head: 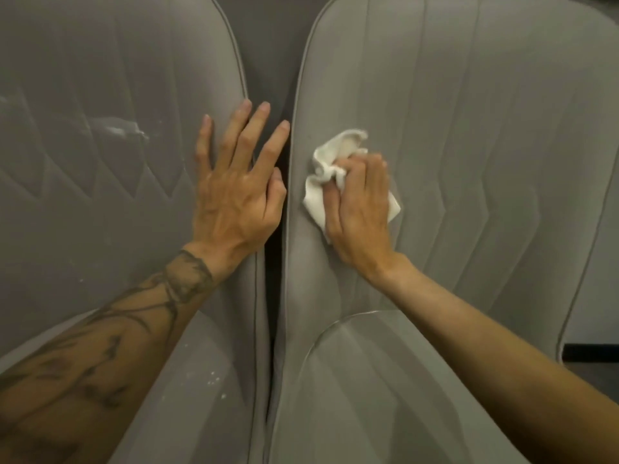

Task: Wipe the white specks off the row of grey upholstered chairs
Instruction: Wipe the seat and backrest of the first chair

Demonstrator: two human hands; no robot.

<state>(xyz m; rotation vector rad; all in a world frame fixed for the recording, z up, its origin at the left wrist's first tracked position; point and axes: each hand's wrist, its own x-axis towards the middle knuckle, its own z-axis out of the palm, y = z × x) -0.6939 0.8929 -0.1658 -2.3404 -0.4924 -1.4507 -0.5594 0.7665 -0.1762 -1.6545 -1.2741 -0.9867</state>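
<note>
Two grey upholstered chairs stand side by side. On the left chair's backrest (100, 162) there is a white smear (117, 130), and white specks (212, 380) lie on its seat near the right edge. My left hand (234, 189) rests flat with straight fingers on that backrest's right edge. My right hand (360, 212) grips a crumpled white cloth (330, 162) and presses it against the left side of the right chair's backrest (485, 145).
A narrow dark gap (276, 249) runs between the two chairs. The right chair's seat (385, 396) fills the lower middle. At the far right edge a strip of dark floor (589, 351) shows beside the chair.
</note>
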